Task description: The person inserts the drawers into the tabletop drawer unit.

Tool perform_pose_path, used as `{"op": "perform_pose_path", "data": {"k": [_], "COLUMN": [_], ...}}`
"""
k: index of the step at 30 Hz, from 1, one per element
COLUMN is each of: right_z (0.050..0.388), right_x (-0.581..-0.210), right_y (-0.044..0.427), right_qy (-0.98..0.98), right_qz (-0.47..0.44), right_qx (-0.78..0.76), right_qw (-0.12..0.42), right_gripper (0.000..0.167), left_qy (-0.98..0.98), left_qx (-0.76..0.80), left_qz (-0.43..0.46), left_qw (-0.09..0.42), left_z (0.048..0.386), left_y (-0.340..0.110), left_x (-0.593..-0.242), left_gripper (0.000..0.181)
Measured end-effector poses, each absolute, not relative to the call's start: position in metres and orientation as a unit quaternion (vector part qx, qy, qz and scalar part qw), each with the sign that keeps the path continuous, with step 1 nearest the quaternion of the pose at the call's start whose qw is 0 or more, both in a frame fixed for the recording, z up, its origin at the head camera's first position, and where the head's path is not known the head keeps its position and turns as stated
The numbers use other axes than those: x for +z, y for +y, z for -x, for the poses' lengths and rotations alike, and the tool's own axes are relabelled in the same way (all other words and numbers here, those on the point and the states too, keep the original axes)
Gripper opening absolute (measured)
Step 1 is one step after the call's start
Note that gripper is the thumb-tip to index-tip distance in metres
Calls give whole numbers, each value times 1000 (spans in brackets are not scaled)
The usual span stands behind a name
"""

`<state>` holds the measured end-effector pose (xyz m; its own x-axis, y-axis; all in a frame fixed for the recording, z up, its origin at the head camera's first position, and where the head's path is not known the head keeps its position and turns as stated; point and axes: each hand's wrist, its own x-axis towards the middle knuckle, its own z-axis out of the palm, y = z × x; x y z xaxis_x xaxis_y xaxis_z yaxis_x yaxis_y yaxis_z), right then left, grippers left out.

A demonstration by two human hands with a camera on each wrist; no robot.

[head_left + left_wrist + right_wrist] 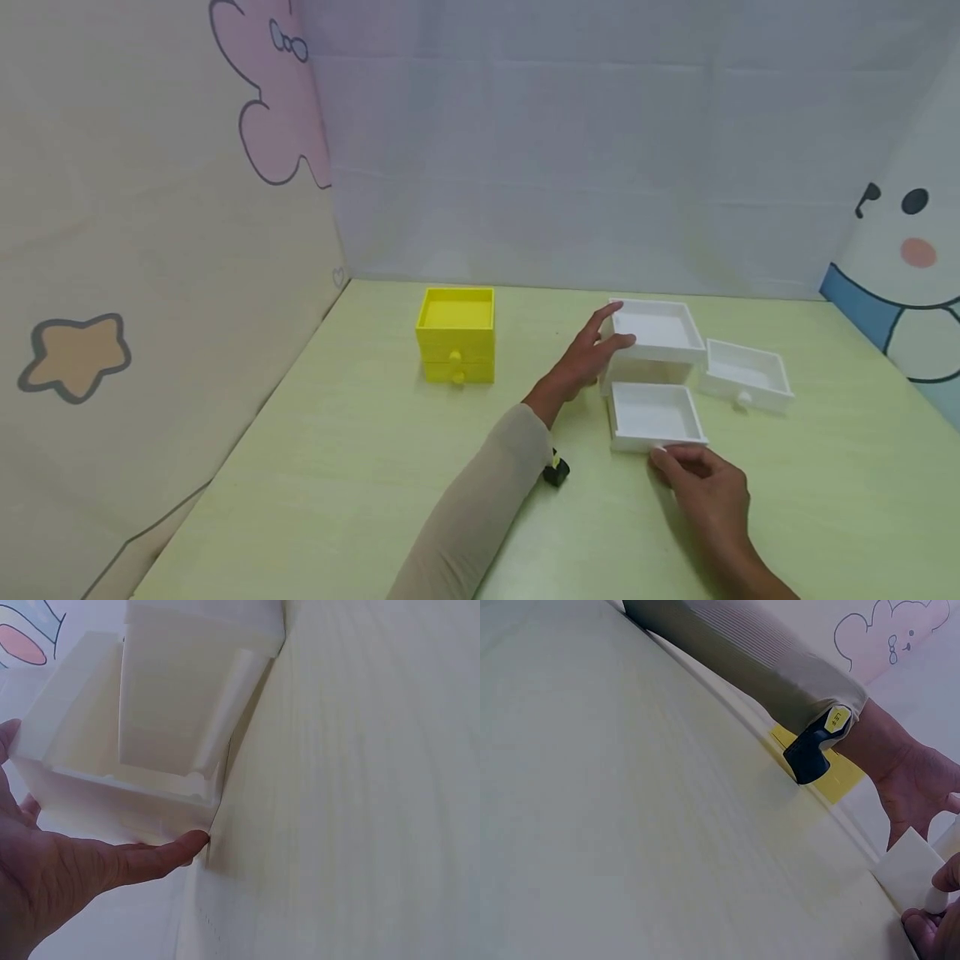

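A small white drawer cabinet (619,367) with a shallow tray on top stands right of centre on the table. My left hand (587,360) grips its left side, with the thumb and a finger at the top rim. In the left wrist view, this hand (82,862) spans the cabinet's side wall (127,806). The lower white drawer (654,412) juts out of the front. At its front, my right hand (712,496) pinches the round knob (936,901). The upper drawer space is vacant.
A loose white drawer (746,367) with a knob lies just right of the cabinet. Left of centre, a yellow drawer unit (457,342) stands with two knobbed drawers pushed in. Printed cloth walls (525,167) enclose the table (360,458) at the back and sides.
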<state>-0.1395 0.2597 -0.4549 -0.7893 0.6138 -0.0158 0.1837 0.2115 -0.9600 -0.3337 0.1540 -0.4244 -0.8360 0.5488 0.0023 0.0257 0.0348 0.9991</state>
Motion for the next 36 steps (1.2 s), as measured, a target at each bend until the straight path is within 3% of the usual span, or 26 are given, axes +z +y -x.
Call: {"op": "perform_pose_path", "data": {"k": [36], "right_z": [162], "right_x": [-458], "right_y": [268], "right_qy": [-779], "right_qz": [263], "right_qx": [538], "right_qw": [186], "right_gripper": [26], "left_qy": [688], "left_qx": [668], "left_qz": [-208], "left_qw": [191], "left_z": [332], "left_y": [152], "left_x": [-423], "left_gripper": [55]}}
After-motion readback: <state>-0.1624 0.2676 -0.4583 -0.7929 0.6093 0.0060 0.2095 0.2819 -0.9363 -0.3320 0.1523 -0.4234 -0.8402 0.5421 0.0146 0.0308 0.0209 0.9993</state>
